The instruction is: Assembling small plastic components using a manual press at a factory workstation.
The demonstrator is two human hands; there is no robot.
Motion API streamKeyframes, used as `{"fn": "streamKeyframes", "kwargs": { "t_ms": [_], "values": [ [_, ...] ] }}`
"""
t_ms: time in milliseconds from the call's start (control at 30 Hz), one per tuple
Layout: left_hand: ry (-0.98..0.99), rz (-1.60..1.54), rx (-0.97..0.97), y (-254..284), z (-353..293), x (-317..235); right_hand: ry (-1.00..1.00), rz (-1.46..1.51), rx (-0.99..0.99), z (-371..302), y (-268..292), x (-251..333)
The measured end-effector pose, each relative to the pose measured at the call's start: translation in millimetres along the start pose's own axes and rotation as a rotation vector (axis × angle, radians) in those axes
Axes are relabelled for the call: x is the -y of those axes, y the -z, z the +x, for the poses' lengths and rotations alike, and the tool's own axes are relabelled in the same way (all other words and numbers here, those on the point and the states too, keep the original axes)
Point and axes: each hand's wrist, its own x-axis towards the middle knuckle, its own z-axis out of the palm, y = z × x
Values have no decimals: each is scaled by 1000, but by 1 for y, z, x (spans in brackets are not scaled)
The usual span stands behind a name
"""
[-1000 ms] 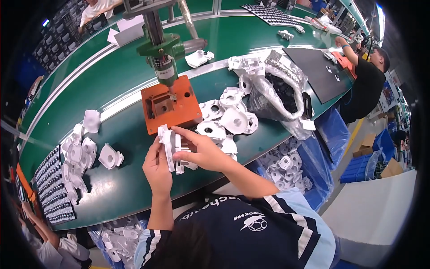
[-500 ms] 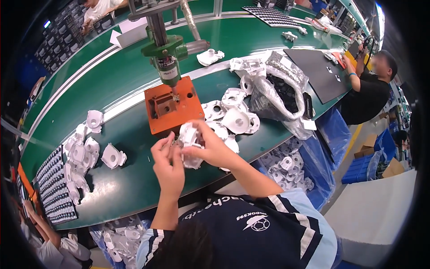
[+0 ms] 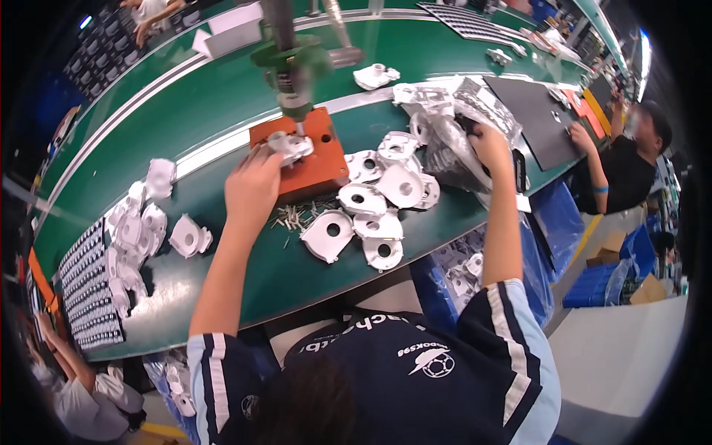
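My left hand [image 3: 254,182] grips a white housing part [image 3: 295,148] that sits on the orange fixture block [image 3: 315,174], under the green press head [image 3: 293,70]. The press head's handle area is blurred by motion. My right hand [image 3: 489,148] reaches into the mouth of a clear plastic bag [image 3: 452,152], its fingers curled down and their tips hidden. Dark contents show inside the bag. Between my arms, several round white housings [image 3: 328,234] lie in a loose heap on the green table. Small thin metal pins [image 3: 295,213] are scattered by the block's front edge.
More white housings [image 3: 137,226] are piled at the left, beside a tray of small dark parts [image 3: 90,289]. A dark mat [image 3: 530,122] lies right of the bag, where another person [image 3: 630,170] works. Blue-lined bins [image 3: 452,278] stand below the table's front edge.
Both hands were together before the block, handling a white housing. Now the left holds a white housing on the block, and the right has moved right, into the bag.
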Motion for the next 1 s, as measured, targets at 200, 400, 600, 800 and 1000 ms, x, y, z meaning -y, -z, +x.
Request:
{"fn": "streamKeyframes", "kwargs": {
  "t_ms": [200, 400, 600, 800, 1000],
  "values": [
    [-199, 110, -78, -38, 6, 11, 44, 59, 1, -1, -14, -25],
    [-182, -16, -3, -33, -3, 20, 25, 90, -173, -7, -4, -13],
    [-137, -28, 143, -23, -6, 13, 200, 752, -57, -15, 4, 110],
    [-105, -82, 31, -31, -9, 13, 564, 859, 329, -20, -57, 232],
    [-81, -123, 56, -32, -13, 15, 846, 725, 115, -21, -76, 240]
  ]
}}
